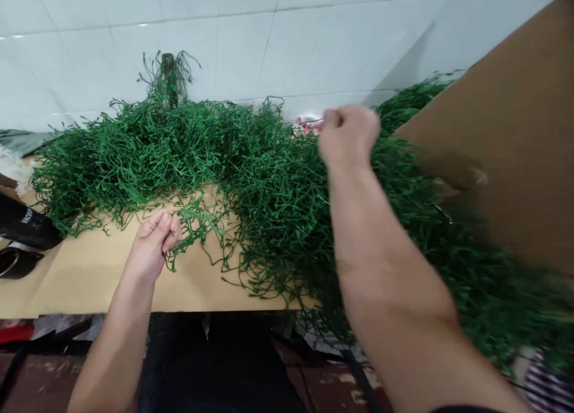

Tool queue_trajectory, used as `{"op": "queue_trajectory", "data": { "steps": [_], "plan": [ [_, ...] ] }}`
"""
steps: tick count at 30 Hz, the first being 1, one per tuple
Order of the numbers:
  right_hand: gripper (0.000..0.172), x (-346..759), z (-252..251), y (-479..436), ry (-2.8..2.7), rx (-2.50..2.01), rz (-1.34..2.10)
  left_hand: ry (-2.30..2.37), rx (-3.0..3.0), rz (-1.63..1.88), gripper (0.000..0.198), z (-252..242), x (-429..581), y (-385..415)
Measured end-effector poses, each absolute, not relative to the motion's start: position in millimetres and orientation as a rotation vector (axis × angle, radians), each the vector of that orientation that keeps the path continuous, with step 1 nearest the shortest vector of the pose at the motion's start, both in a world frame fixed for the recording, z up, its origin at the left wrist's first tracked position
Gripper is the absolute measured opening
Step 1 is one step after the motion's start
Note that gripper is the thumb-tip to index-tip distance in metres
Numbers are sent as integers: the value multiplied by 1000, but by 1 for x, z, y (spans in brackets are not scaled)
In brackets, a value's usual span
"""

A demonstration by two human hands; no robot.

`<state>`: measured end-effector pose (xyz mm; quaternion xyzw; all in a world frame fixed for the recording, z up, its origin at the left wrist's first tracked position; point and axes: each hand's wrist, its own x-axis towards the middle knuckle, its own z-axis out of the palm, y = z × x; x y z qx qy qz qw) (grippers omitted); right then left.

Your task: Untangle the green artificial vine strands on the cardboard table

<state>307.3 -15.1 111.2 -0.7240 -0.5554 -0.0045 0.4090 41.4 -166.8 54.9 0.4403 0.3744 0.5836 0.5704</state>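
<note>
A long heap of thin green plastic stems (278,192) with small knobby tips covers much of the brown paper-topped table (89,275). My left hand (156,236) is closed in a pinch near the front of the heap, with a few green stems coming out from its fingers. Further back and to the right, my right hand (350,132) is curled closed above the heap near the wall. Its fingertips are blurred, and what they hold cannot be made out. Just left of it lies a small pink and white item (307,126), partly hidden.
A large brown cardboard panel (502,132) leans at the right. White tiles (224,54) form the wall behind. At the left edge are a black cylinder (27,222) and a roll of dark tape (18,262). An upright piece (169,78) carries more stems.
</note>
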Motion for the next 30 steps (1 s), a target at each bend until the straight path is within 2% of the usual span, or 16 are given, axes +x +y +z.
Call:
{"op": "queue_trajectory", "data": {
  "steps": [1, 2, 4, 5, 8, 10, 13, 16, 18, 20, 25, 30],
  "plan": [
    [22, 319, 116, -17, -1373, -1869, -41, 853, 997, 1368, 29, 56, 39, -165],
    [4, 328, 120, -20, -1287, -1956, -85, 824, 967, 1349, 28, 56, 39, -163],
    [34, 336, 126, -33, -1177, -2051, -185, 772, 926, 1303, 27, 57, 43, -156],
    [43, 333, 126, -42, -1177, -2034, -248, 753, 918, 1283, 26, 58, 46, -153],
    [38, 303, 113, -70, -1585, -1593, -320, 711, 908, 1256, 24, 61, 57, -145],
    [42, 272, 95, -86, -1924, -1166, -59, 707, 904, 1251, 24, 64, 62, -143],
    [48, 226, 68, -99, -2140, -815, 427, 718, 905, 1232, 24, 68, 63, -141],
    [37, 200, 51, -105, -2150, -691, 839, 781, 919, 1268, 25, 72, 58, -139],
    [27, 195, 46, -108, -2171, -697, 959, 863, 922, 1334, 25, 75, 53, -137],
    [20, 196, 44, -112, -2195, -762, 881, 938, 914, 1392, 24, 78, 50, -133],
    [27, 201, 45, -123, -2151, -880, 590, 995, 890, 1523, 23, 80, 44, -118],
    [27, 200, 40, -127, -2108, -913, 566, 981, 765, 1662, 21, 75, 33, -102]
  ]
}}
